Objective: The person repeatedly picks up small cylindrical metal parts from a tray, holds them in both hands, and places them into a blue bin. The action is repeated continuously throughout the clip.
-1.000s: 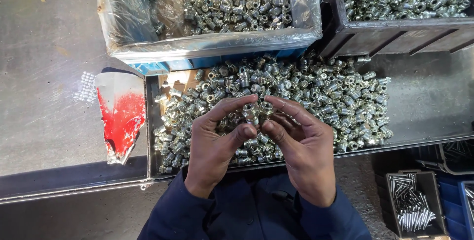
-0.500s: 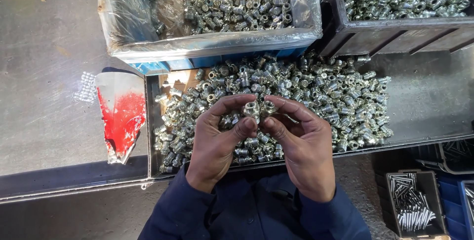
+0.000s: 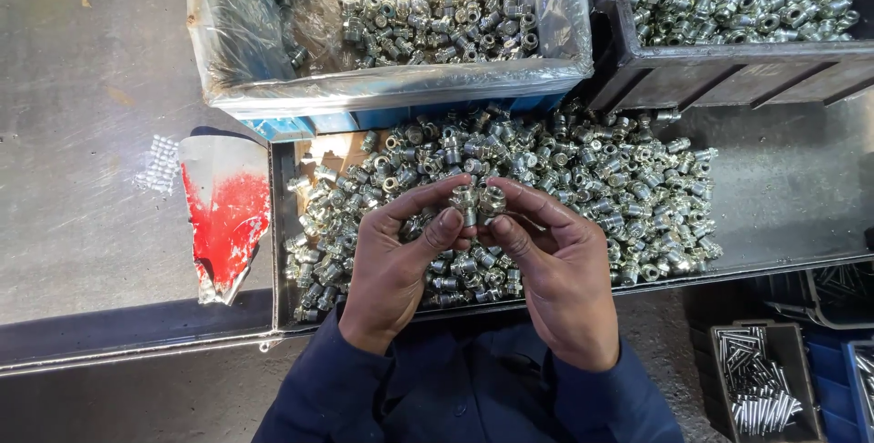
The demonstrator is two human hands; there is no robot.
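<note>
While pinched, fitting (image 3: 477, 201) above tray rim (image 3: 279, 224).

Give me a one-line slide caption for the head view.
Left hand and right hand pinch small metal fittings above a tray heaped with them.

Bright, even light from above and somewhat from the left. Strong white glare on the plastic liner (image 3: 273, 88) of the upper bin and many small sparkles on the heap of metal fittings (image 3: 583, 179). Soft dull sheen on the grey worktop (image 3: 82, 133). Dark shadow under the lower edge. Sharp focus in the centre, slight bending at the borders.
</note>
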